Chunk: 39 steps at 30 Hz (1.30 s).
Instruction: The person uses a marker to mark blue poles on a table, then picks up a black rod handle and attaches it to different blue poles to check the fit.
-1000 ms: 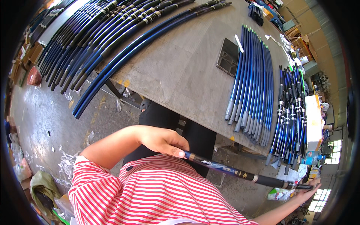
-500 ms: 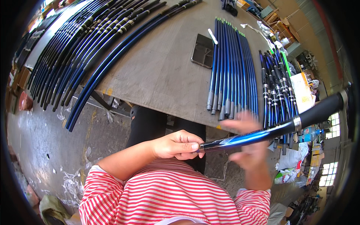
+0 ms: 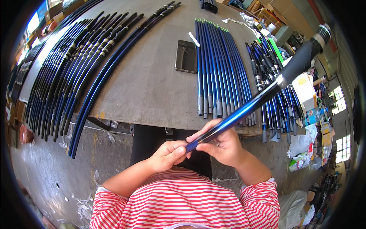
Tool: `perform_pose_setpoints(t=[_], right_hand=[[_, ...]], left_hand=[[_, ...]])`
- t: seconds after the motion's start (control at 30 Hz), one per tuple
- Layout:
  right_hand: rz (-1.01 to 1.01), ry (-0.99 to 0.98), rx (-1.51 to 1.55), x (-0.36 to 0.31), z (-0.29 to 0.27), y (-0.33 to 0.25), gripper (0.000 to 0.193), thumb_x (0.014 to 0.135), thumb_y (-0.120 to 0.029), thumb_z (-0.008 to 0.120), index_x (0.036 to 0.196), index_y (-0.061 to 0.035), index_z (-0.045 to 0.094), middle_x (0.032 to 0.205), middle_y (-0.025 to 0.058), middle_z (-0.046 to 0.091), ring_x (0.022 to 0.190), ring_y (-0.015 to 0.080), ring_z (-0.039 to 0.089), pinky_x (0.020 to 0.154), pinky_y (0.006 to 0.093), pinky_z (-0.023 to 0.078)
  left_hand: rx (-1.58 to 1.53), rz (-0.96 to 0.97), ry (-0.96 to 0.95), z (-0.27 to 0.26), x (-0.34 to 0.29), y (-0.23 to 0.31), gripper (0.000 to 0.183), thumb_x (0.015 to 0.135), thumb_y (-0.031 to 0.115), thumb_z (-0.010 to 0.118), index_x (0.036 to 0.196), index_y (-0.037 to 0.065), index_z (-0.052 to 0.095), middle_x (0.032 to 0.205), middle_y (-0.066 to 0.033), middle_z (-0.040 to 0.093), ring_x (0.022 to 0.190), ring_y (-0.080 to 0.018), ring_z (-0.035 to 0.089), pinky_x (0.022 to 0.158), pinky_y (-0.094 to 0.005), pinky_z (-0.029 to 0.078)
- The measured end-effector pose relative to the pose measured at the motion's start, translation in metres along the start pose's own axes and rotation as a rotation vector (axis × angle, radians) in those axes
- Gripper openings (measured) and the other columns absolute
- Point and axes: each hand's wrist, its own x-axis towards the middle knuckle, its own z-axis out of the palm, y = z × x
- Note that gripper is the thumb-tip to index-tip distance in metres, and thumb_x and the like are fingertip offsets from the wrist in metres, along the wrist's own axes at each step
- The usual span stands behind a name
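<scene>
A glossy blue fishing rod (image 3: pixel 249 107) with a black grip and a silver ring runs from my lap up to the far right. My left hand (image 3: pixel 167 155) is closed around its thin near end. Just beyond it, my right hand (image 3: pixel 225 147) supports the rod, thumb on the near side and fingers passing behind. Past the rod, a row of slim blue rod sections (image 3: pixel 217 72) with grey ends and green tips lies on the table (image 3: pixel 133 91). The raised black grip hides part of the pile of finished-looking rods (image 3: pixel 280 101) at the right.
Many dark rods (image 3: pixel 82 65) fan over the table's left side, two long blue ones (image 3: pixel 103 74) overhanging its front edge. A dark rectangular tray (image 3: pixel 185 56) and a white pen-like stick (image 3: pixel 194 39) sit by the middle row. A reddish pot (image 3: pixel 26 134) stands on the floor.
The rod's grip end has swung upward and away. My right hand, blurred and spread beside the rod before, now rests against it near my left hand. The view has shifted slightly.
</scene>
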Motion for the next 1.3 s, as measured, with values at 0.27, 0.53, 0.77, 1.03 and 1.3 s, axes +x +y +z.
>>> perform_pose_setpoints(t=[0.27,0.53,0.77,1.03,1.3], right_hand=[[-0.286,0.672,-0.026,0.021,-0.106,-0.054,0.020,0.086,-0.018,0.058,0.101,-0.0065,0.051,0.078,0.0107,0.064,0.071,0.0202,0.064,0.066,0.0300,0.054],[-0.072,0.819,0.247,0.039,-0.194,-0.035,0.015,0.087,-0.016,0.057,0.094,-0.0045,0.051,0.078,0.0114,0.059,0.074,0.0258,0.063,0.070,0.0373,0.056],[-0.062,1.111,0.746,0.095,-0.195,-0.029,0.014,0.090,-0.017,0.051,0.089,-0.0048,0.046,0.070,0.0071,0.047,0.062,0.0205,0.053,0.060,0.0378,0.050],[0.110,1.272,0.743,0.144,-0.205,-0.033,0.021,0.090,-0.029,0.045,0.080,-0.0116,0.040,0.051,0.0010,0.030,0.039,0.0135,0.030,0.039,0.0306,0.029],[-0.020,1.006,0.991,0.138,-0.211,-0.029,0.035,0.088,-0.028,0.051,0.061,-0.0149,0.033,0.044,-0.0062,0.020,0.033,0.0082,0.017,0.035,0.0231,0.015]], left_hand=[[0.710,-0.114,0.332,-0.057,-0.091,-0.040,0.047,0.093,0.041,0.037,0.065,0.004,0.048,0.054,0.0010,0.042,0.049,-0.0096,0.038,0.045,-0.0253,0.032],[0.656,-0.255,0.544,-0.037,-0.132,-0.031,0.040,0.088,0.038,0.054,0.090,-0.001,0.061,0.058,-0.0002,0.050,0.055,-0.0069,0.042,0.049,-0.0240,0.036],[1.645,0.175,0.737,-0.012,-0.112,-0.006,0.016,0.076,0.002,0.060,0.092,0.000,0.056,0.079,-0.0170,0.059,0.064,-0.0348,0.057,0.054,-0.0378,0.046],[2.327,0.106,0.920,0.024,-0.101,0.052,0.022,0.087,0.022,0.050,0.088,0.000,0.052,0.072,-0.0136,0.052,0.059,-0.0314,0.054,0.049,-0.0397,0.041],[1.509,-0.394,0.667,0.041,-0.126,0.060,0.033,0.087,0.029,0.053,0.069,0.001,0.047,0.052,-0.0111,0.047,0.045,-0.0253,0.047,0.044,-0.0374,0.035]])
